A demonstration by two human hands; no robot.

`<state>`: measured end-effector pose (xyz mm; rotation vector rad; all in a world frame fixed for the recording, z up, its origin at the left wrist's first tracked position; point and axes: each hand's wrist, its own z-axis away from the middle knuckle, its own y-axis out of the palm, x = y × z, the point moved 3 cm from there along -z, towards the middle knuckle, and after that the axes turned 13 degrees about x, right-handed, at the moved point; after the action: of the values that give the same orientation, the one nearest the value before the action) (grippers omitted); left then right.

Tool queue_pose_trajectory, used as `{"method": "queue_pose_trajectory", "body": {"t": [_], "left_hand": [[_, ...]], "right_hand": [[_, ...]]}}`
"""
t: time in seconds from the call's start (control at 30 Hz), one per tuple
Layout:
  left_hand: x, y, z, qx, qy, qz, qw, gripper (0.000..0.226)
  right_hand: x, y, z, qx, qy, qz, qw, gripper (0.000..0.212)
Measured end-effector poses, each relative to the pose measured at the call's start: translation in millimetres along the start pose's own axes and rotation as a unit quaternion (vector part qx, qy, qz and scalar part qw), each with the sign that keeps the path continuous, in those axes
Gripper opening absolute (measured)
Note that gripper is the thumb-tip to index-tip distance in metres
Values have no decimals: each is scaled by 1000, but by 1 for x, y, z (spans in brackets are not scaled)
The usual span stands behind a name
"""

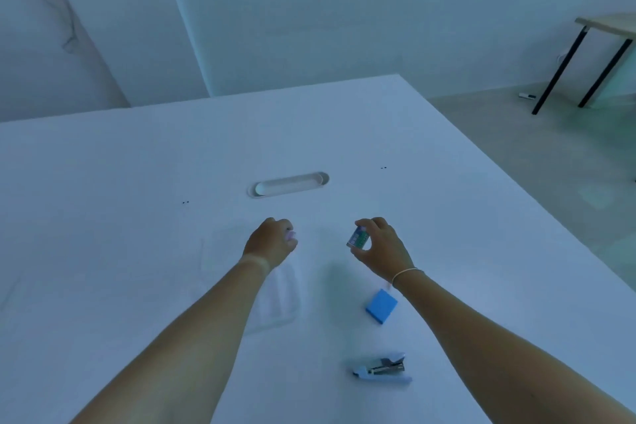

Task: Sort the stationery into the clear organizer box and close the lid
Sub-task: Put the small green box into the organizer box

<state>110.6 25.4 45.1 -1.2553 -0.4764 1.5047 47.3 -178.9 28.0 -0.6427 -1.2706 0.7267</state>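
The clear organizer box (280, 299) lies on the white table under my left forearm, faint and hard to make out. My left hand (270, 241) hovers over its far end, fingers curled around something small and pale pink that I cannot identify. My right hand (380, 248) holds a small green-and-white box (358, 237) between thumb and fingers, above the table to the right of the organizer. A blue sticky-note block (381, 306) lies just below my right wrist. A light-blue stapler (382, 370) rests nearer to me, lying open.
A white table (137, 200) has an oval cable slot (289, 184) beyond my hands. Its right edge runs diagonally toward me. Another table with black legs (585, 58) stands on the floor at the far right. A wall lies beyond.
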Motion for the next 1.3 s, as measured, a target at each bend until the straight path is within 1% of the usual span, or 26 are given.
{"method": "queue_pose_trajectory", "body": {"t": [0.1,0.27,0.37,0.5,0.9,1.13,1.3], "left_hand": [[35,-10,23,-16,-35,41,998,22],[78,-7,55,-14,-73,84,994,21],[91,-1,64,-16,-87,104,991,15],[102,7,71,-14,-103,110,988,22],[112,36,73,-22,-152,73,986,24],[113,42,70,-4,-153,5,988,29],[115,39,72,17,-156,-39,987,38]], "right_hand": [[35,23,-6,24,-36,-2,999,48],[84,67,-8,80,-94,10,992,45],[98,86,-8,98,-110,21,989,45],[110,100,-9,104,-117,27,987,45],[113,116,-10,109,-122,31,986,45],[109,119,-8,112,-115,27,987,45],[110,121,-8,116,-116,30,986,45]]}}
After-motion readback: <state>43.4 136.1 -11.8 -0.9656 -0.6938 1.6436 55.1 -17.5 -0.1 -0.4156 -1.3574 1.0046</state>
